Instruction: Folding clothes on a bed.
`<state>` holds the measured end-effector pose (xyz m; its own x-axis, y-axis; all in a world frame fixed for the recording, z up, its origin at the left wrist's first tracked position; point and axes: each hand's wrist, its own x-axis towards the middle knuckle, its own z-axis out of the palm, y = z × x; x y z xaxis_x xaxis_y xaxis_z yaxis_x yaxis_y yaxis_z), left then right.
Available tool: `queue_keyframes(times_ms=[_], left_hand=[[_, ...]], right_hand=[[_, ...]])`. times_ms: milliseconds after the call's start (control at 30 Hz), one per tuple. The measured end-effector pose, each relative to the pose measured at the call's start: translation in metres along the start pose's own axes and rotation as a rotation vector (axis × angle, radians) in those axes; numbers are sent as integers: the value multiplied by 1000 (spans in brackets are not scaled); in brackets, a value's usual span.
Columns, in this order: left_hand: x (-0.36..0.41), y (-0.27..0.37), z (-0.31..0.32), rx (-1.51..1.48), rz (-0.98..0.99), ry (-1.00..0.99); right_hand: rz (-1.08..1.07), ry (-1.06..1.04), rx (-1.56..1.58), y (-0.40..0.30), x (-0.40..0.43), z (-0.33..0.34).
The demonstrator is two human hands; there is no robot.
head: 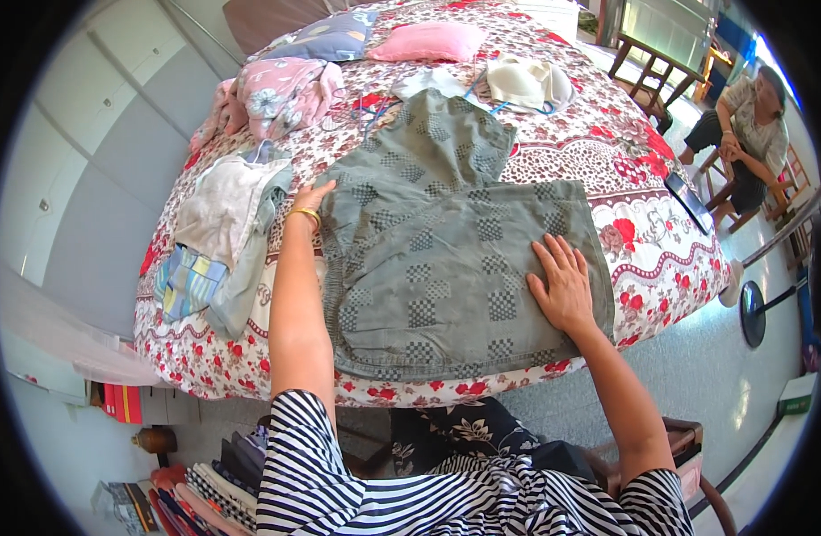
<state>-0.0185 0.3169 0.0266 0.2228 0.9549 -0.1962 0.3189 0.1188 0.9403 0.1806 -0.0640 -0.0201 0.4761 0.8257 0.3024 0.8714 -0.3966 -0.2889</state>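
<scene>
A grey-green cloth garment (451, 268) with dark checked patches lies spread out before me on the bed. Gathered, elastic-looking cloth runs down its left side, and one part of it extends towards the far side of the bed. My left hand (311, 201), with a gold bangle at the wrist, grips the garment's left edge; some of its fingers are hidden. Flat on the right part of the cloth rests my right hand (563, 285), fingers slightly apart.
A floral bedspread (652, 268) covers the bed. Folded clothes (223, 208) lie left, with a pink floral cloth (283, 97) behind. Cream bras (524, 80), a pink pillow (427, 41) and a blue-grey pillow (327, 37) lie farther back. A phone (688, 201) lies right; a person (745, 141) sits beyond.
</scene>
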Motion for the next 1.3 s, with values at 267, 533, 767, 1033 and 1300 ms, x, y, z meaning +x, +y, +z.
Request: queue_keyframes(times_ms=[267, 533, 767, 1033, 1300], left_hand=[[-41, 38, 20, 681, 1056, 125], [-221, -25, 31, 965, 1739, -358], [-260, -57, -2, 423, 951, -91], [-255, -73, 17, -463, 96, 4], [-268, -67, 20, -218, -36, -312]], right_hand=[[-3, 6, 34, -4, -1, 2], [-24, 58, 47, 5, -3, 6], [-28, 91, 42, 10, 2, 13], [-22, 61, 102, 13, 2, 11], [246, 233, 581, 81, 79, 1]])
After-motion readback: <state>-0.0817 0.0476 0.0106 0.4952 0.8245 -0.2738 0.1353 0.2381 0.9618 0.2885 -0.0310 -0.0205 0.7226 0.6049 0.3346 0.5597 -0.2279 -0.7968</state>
